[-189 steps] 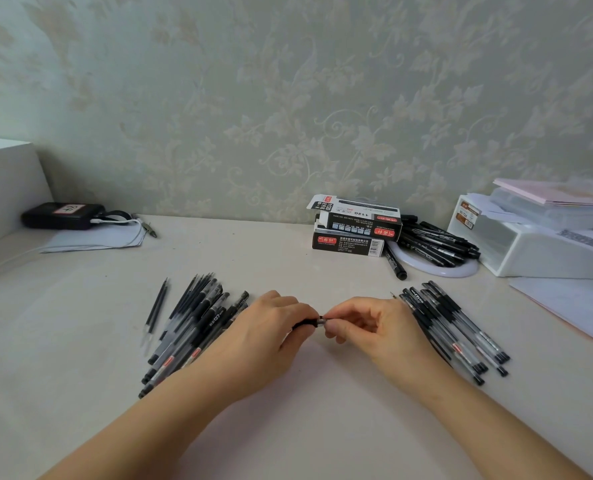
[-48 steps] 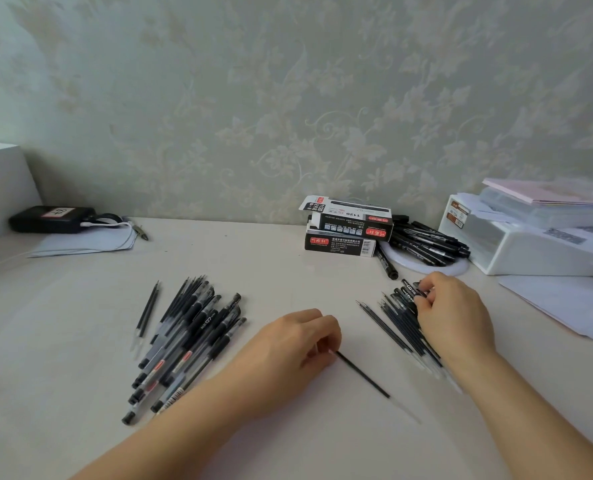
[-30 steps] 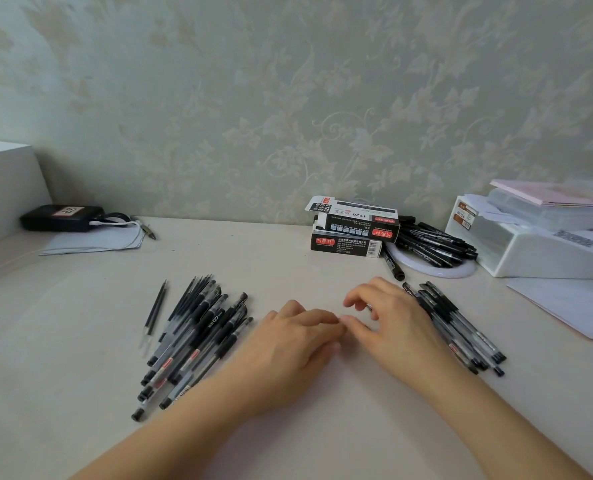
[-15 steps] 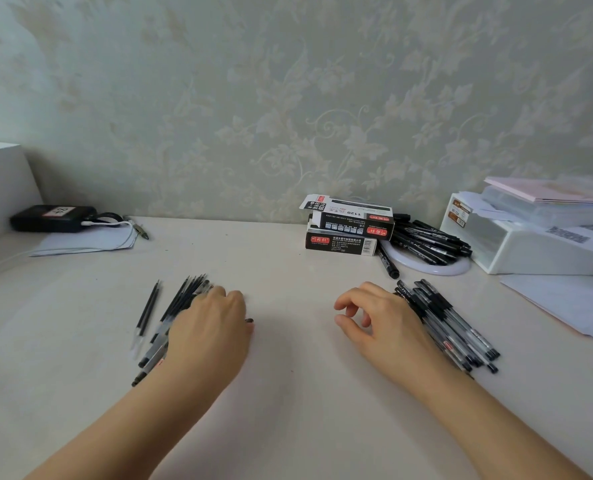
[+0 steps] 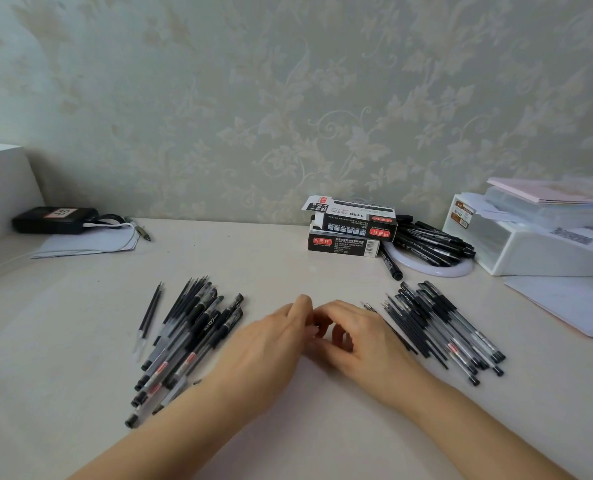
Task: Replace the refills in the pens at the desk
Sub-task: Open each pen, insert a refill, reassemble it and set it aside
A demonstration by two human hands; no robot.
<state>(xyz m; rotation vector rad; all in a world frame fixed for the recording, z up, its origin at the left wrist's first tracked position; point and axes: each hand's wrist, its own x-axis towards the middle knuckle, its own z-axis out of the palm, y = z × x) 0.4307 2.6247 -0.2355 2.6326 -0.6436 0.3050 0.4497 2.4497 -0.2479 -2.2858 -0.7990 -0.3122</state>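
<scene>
While both hands meet at the middle of the pale cream bench (image 5: 288,258), whatever sits between them is hidden, so progress has to be read from the piles.

Head view only:
- Left hand (image 5: 267,355): fingers extended forward, tips touching the right hand's. Cannot tell if the grip holds anything; no pen or refill shows there.
- Right hand (image 5: 361,341): fingers curled inward towards the left fingertips, as if pinching something small. Contents hidden, so grip state unclear too.
- Left pile of clear-barrelled black gel pens (image 5: 187,344): fanned out just left of the left wrist, some lying under the forearm. Several thin black refills lie at its far edge.
- One loose thin black refill (image 5: 148,317) lies apart, left of that pile.
- Right pile of black-capped clear pens and bare black refills (image 5: 440,334): just beside the right hand, mixed together.
- Two stacked black-and-white refill boxes (image 5: 350,230) at the wall, top one open at its end.
- Heap of black marker pens on a white round plate (image 5: 433,268), right of the boxes.

Judgement: mid-task. Which pile is finished cannot be told from this view. Both piles hold many pens, and loose refills lie on both sides, so a good share of swaps looks left to do. No pen visibly disassembled right now.
</scene>
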